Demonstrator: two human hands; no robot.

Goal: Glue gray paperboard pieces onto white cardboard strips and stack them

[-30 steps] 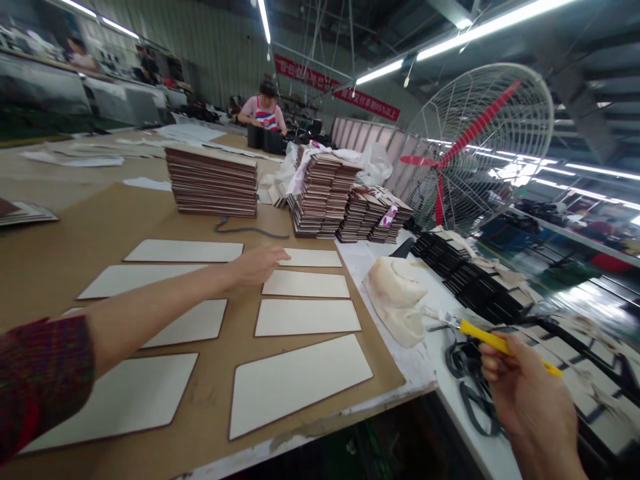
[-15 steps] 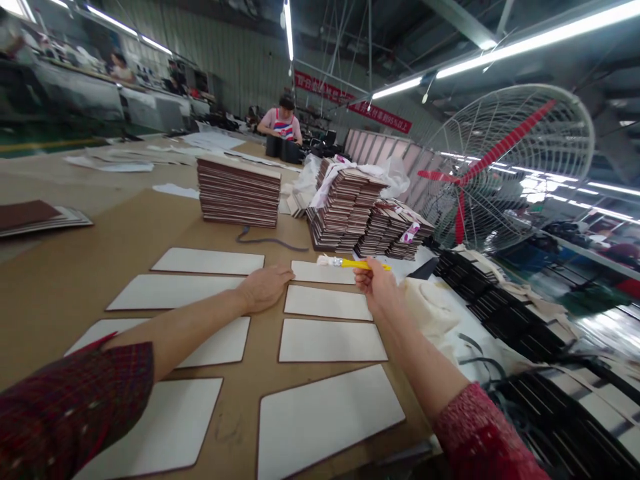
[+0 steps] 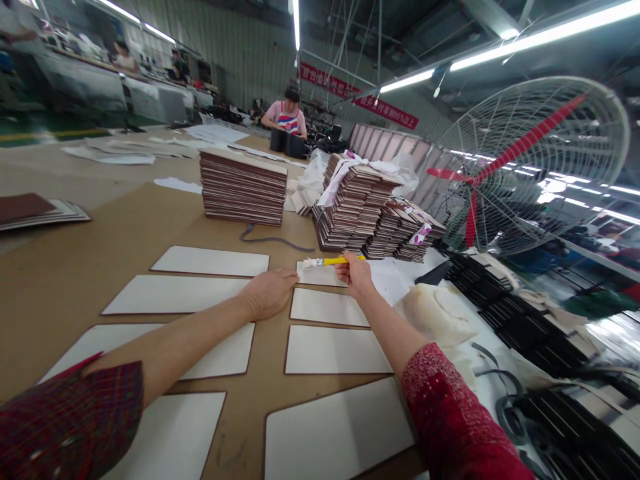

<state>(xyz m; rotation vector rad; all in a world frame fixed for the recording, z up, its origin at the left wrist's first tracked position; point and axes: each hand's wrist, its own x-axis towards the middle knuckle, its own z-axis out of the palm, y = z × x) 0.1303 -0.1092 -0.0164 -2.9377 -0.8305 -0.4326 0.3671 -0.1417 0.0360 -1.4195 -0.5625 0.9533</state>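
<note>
My right hand (image 3: 356,272) is closed around the yellow handle of a paintbrush (image 3: 331,261), whose pale bristles point left over the farthest white panel (image 3: 321,276) of the right column. The left hand (image 3: 273,293) lies flat with its fingers stretched out, fingertips at that panel's left edge. Nearer me in the same column are further dark-edged panels (image 3: 336,349). Another column of white panels (image 3: 210,261) lies on the left, partly covered by my left forearm. Whether the bristles touch the panel I cannot tell.
Behind the panels stands a tall stack of boards (image 3: 243,190), with a grey strip (image 3: 280,240) before it. More stacks (image 3: 353,207) and a large fan (image 3: 530,167) are to the right. Black pieces (image 3: 520,320) lie along the right side. A co-worker (image 3: 287,117) sits farther back.
My right hand has moved left with the paintbrush, carrying the bristles towards the farthest panel's left end. The left hand stays at that panel's edge. The view has shifted slightly.
</note>
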